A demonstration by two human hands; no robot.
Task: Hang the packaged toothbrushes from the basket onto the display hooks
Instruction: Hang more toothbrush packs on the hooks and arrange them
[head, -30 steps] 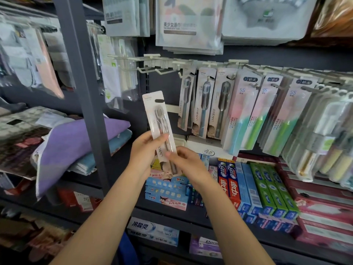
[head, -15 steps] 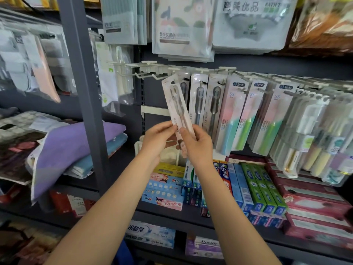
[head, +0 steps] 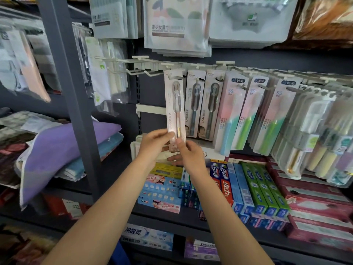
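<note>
We hold the pack (head: 175,106) upright by its bottom end, left hand (head: 152,145) and right hand (head: 188,153) both pinching it, its top at the hooks (head: 152,73) (seemingly on one), beside hung packs (head: 202,104).

Both forearms raised, left hand (head: 155,143) and right hand (head: 188,155) pinching, thumbs forward

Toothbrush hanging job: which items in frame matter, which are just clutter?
In play:
- pink toothbrush pack, pinched at its lower end by left hand and right hand
- display hooks
- hung toothbrush packs

Clutter:
- toothpaste boxes
- folded purple towel
- hanging towel packs
- grey upright
</note>
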